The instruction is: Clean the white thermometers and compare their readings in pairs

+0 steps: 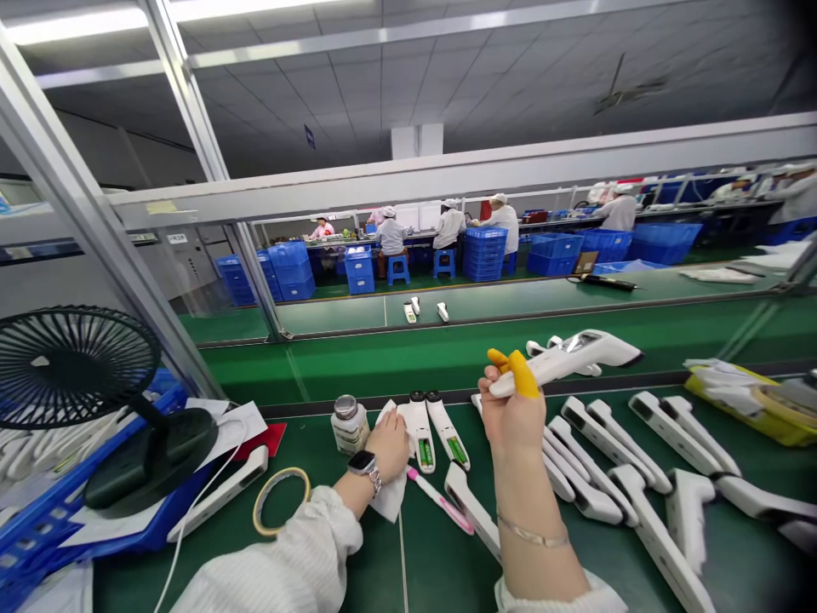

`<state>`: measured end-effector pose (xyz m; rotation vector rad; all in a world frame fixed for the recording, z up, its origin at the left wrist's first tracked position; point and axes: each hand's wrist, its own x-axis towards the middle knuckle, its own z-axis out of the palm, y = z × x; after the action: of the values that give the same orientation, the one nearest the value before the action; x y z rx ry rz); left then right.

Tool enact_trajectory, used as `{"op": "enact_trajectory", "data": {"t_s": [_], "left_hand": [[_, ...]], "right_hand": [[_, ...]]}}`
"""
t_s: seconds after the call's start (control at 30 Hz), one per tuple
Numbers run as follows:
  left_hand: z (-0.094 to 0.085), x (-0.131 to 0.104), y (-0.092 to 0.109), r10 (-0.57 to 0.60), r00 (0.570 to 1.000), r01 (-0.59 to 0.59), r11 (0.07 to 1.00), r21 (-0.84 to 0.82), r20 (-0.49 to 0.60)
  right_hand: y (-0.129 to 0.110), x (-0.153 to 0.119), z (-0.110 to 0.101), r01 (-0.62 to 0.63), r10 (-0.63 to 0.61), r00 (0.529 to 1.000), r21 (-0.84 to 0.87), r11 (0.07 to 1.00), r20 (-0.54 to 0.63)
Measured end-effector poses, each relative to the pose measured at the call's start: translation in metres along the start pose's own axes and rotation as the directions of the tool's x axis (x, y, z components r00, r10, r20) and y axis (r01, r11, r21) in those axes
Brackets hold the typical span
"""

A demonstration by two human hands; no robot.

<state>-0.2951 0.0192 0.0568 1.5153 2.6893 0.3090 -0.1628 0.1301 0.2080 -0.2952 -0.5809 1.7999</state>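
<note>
My right hand (514, 409), with yellow finger cots on thumb and finger, is raised and closed round the handle of a white infrared thermometer (574, 353), whose head points right. My left hand (386, 447), wearing a watch, is low over the bench with its fingers curled on a white cloth (388, 501). Just right of it, two thermometers (421, 434) lie with green batteries showing in their open handles. A pink and white pen (440, 501) lies between my arms. Beside my left hand stands a clear jar (350, 426) with a grey lid.
Several white thermometers (664, 536) cover the bench on the right, near a yellow tray (759, 409). On the left are a tape roll (260, 509), a black fan (153, 460) and a blue basket (137, 532). A green conveyor (332, 317) runs behind; co-workers sit beyond.
</note>
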Motion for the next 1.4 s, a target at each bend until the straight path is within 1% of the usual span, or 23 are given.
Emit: {"op": "enact_trajectory", "data": {"t_s": [0.13, 0.2, 0.27, 0.43, 0.5, 0.53, 0.6, 0.77, 0.83, 0.9, 0.97, 1.0, 1.03, 1.07, 1.13, 1.17, 1.2, 1.23, 1.27, 1.3, 1.33, 1.37, 1.4], "left_hand": [[-0.003, -0.052, 0.011, 0.052, 0.997, -0.052, 0.999, -0.002, 0.063], [-0.004, -0.063, 0.012, 0.068, 0.995, -0.068, 0.998, 0.001, 0.077], [-0.005, -0.055, 0.011, 0.061, 0.996, -0.062, 0.998, 0.005, 0.070], [-0.009, 0.010, 0.002, -0.055, 0.998, 0.055, 0.999, -0.003, 0.015], [-0.010, 0.021, 0.004, -0.082, 0.997, 0.082, 0.996, -0.024, -0.005], [-0.009, 0.020, 0.005, -0.086, 0.996, 0.085, 0.996, -0.038, -0.012], [-0.007, 0.008, 0.008, -0.074, 0.997, 0.072, 0.995, -0.069, -0.020], [-0.007, -0.043, 0.011, -0.024, 1.000, 0.023, 0.985, -0.173, -0.001], [-0.015, -0.059, 0.012, -0.025, 1.000, 0.024, 0.972, -0.233, -0.002], [-0.031, -0.071, 0.015, -0.027, 0.999, 0.020, 0.957, -0.291, -0.020], [-0.052, -0.083, 0.019, -0.042, 0.996, 0.007, 0.912, -0.410, -0.075], [-0.064, -0.089, 0.021, -0.063, 0.991, -0.005, 0.859, -0.512, -0.115], [-0.075, -0.096, 0.023, -0.102, 0.982, -0.039, 0.719, -0.694, -0.160], [-0.087, -0.102, 0.024, -0.144, 0.972, -0.080, 0.546, -0.834, -0.188], [-0.106, -0.115, 0.028, -0.281, 0.939, -0.151, 0.182, -0.972, -0.198], [-0.114, -0.122, 0.029, -0.361, 0.913, -0.180, 0.064, -0.982, -0.191], [-0.120, -0.129, 0.030, -0.445, 0.877, -0.206, -0.011, -0.978, -0.180], [-0.125, -0.135, 0.030, -0.521, 0.836, -0.233, -0.054, -0.971, -0.172], [-0.128, -0.141, 0.029, -0.582, 0.796, -0.259, -0.077, -0.963, -0.167], [-0.130, -0.147, 0.027, -0.625, 0.764, -0.280, -0.095, -0.955, -0.162], [-0.131, -0.152, 0.023, -0.653, 0.742, -0.296, -0.118, -0.948, -0.150], [-0.131, -0.157, 0.018, -0.676, 0.725, -0.311, -0.146, -0.939, -0.135], [-0.130, -0.160, 0.011, -0.692, 0.713, -0.321, -0.178, -0.930, -0.114]], "right_hand": [[-0.001, 0.001, 0.000, 0.013, -0.013, 1.000, 0.008, 1.000, 0.006], [0.000, 0.001, 0.001, 0.015, -0.016, 1.000, 0.013, 1.000, 0.013], [0.002, 0.000, 0.001, 0.012, -0.012, 1.000, 0.013, 1.000, 0.024], [0.005, -0.007, 0.004, 0.004, -0.002, 0.997, -0.020, 1.000, 0.076], [0.004, -0.010, 0.005, 0.014, -0.010, 0.995, -0.041, 0.999, 0.095], [0.004, -0.011, 0.005, 0.021, -0.016, 0.994, -0.052, 0.998, 0.104], [0.004, -0.012, 0.004, 0.035, -0.025, 0.992, -0.077, 0.996, 0.122], [0.010, -0.014, 0.003, 0.023, 0.020, 0.976, -0.191, 0.981, 0.217], [0.012, -0.017, 0.003, 0.000, 0.079, 0.958, -0.275, 0.961, 0.276], [0.013, -0.023, 0.005, -0.016, 0.149, 0.929, -0.365, 0.931, 0.340], [0.015, -0.036, 0.010, 0.009, 0.220, 0.878, -0.475, 0.880, 0.425], [0.016, -0.045, 0.013, 0.050, 0.254, 0.843, -0.541, 0.840, 0.474], [0.017, -0.056, 0.016, 0.108, 0.286, 0.806, -0.603, 0.790, 0.519], [0.020, -0.069, 0.020, 0.184, 0.309, 0.763, -0.649, 0.738, 0.568], [0.024, -0.096, 0.028, 0.364, 0.338, 0.648, -0.667, 0.650, 0.683], [0.026, -0.109, 0.032, 0.442, 0.350, 0.575, -0.641, 0.627, 0.739], [0.027, -0.121, 0.035, 0.509, 0.370, 0.495, -0.607, 0.610, 0.786], [0.027, -0.131, 0.037, 0.560, 0.399, 0.418, -0.577, 0.594, 0.816], [0.026, -0.138, 0.038, 0.599, 0.434, 0.348, -0.554, 0.579, 0.831], [0.025, -0.142, 0.038, 0.626, 0.466, 0.297, -0.538, 0.564, 0.833], [0.024, -0.144, 0.035, 0.648, 0.493, 0.259, -0.528, 0.549, 0.831], [0.024, -0.143, 0.030, 0.666, 0.518, 0.246, -0.531, 0.524, 0.820], [0.025, -0.142, 0.022, 0.682, 0.551, 0.263, -0.557, 0.475, 0.792]]}}
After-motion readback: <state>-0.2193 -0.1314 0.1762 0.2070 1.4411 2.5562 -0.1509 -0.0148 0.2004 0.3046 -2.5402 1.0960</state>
